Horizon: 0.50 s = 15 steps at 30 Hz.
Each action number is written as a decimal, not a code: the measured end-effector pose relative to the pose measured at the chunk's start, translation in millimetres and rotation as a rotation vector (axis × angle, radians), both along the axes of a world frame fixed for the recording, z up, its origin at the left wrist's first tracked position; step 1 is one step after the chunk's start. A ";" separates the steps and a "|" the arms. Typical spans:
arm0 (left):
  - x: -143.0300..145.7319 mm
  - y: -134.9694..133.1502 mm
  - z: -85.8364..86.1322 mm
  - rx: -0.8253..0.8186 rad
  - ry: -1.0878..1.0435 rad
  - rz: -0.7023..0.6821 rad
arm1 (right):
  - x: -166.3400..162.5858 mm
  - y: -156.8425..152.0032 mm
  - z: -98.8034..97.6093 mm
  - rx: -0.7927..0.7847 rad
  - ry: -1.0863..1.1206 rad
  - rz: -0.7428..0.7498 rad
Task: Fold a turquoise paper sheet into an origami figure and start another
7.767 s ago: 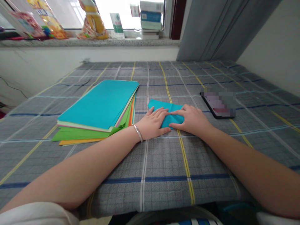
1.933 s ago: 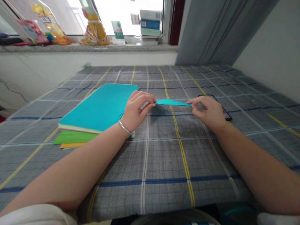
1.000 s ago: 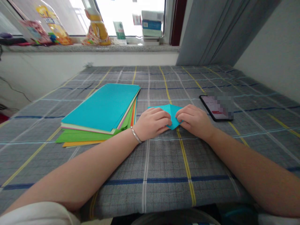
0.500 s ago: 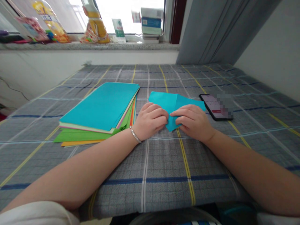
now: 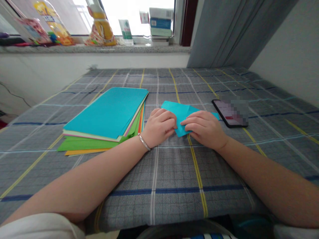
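Observation:
Between my hands, low over the checked cloth, is a folded piece of blue paper [image 5: 178, 109]. A crease runs down its middle, and a pointed corner faces me. My left hand [image 5: 161, 126], with a silver bangle at its wrist, is closed on the paper's left side. Its thumb is mostly hidden behind the curled fingers. From the right, my right hand [image 5: 204, 129] pinches the paper near its lower middle, fingertips close to those of my left hand. The right hand covers much of the paper's right half; a small tip shows beyond it.
Left of my hands lies a stack of coloured paper [image 5: 109, 111], blue on top, with green and orange sheets sticking out. A phone [image 5: 230, 114] rests to the right on the checked cloth [image 5: 179, 172]. Bottles and boxes line the windowsill [image 5: 139, 49] at the back.
The blue paper has shifted and tilted slightly, its upper left edge now lower and its near tip a little higher. Both hands keep hold of it in almost the same place.

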<state>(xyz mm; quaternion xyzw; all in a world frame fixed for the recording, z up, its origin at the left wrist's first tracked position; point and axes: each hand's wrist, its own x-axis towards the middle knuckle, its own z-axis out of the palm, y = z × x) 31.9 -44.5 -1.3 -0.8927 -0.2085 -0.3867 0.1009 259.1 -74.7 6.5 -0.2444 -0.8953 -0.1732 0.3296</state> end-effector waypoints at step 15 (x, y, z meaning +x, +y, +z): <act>2.3 -5.9 6.0 -0.029 -0.016 -0.045 | -0.3 0.7 -1.0 -0.020 0.001 -0.180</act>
